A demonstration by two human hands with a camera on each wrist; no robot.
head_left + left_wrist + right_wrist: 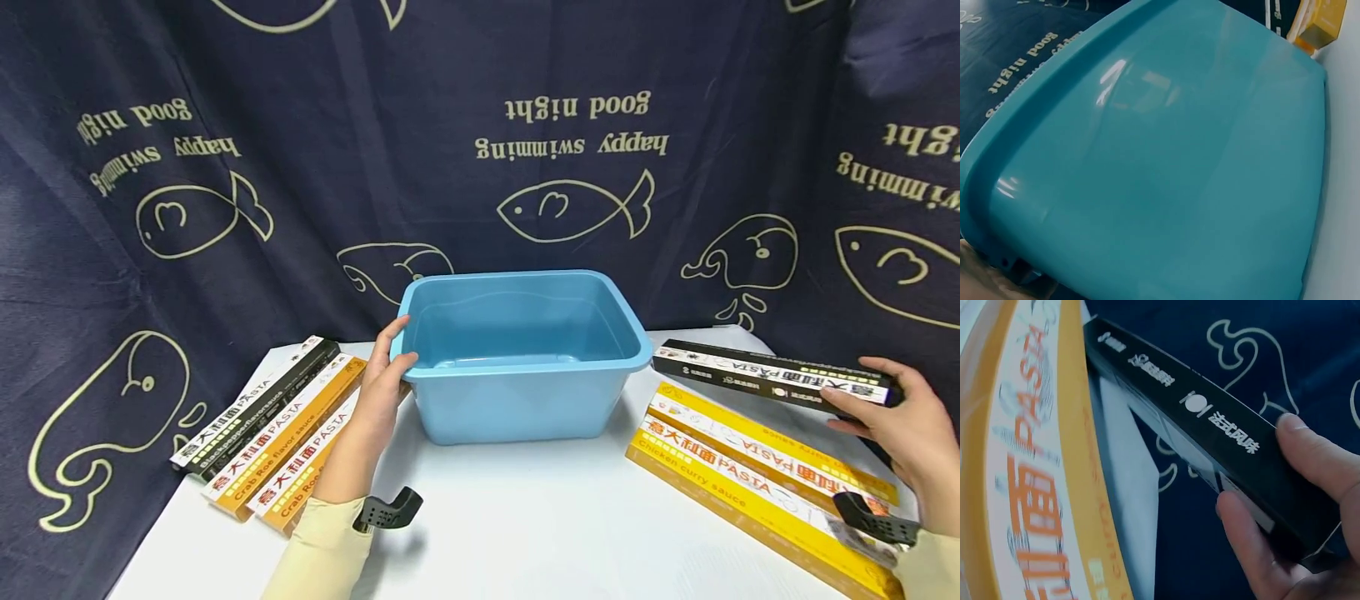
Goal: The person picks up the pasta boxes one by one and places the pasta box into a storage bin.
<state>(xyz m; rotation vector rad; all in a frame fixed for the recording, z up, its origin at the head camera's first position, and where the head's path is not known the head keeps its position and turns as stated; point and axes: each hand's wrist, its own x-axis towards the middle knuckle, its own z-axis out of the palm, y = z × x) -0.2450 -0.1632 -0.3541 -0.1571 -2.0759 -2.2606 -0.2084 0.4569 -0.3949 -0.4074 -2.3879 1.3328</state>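
A light blue plastic tub (pixel 517 404) stands at the middle back of the white table. My left hand (pixel 382 392) grips the left end of its rim, thumb over the front corner; in the left wrist view the tub's wall (pixel 1179 156) fills most of the picture. On the right, my right hand (pixel 900 417) holds a black pasta box (pixel 772 375) by its near right end, thumb on one side and fingers on the other. The right wrist view shows that black box (pixel 1210 431) pinched between thumb and fingers, slanting away from the hand.
Two yellow pasta boxes, one a chicken curry box (pixel 750 500), lie below the black one. Left of the tub lie a black pepper pasta box (pixel 255 408) and two orange crab roe boxes (pixel 285 442). A dark fish-print curtain (pixel 450 100) hangs behind the table (pixel 510 525).
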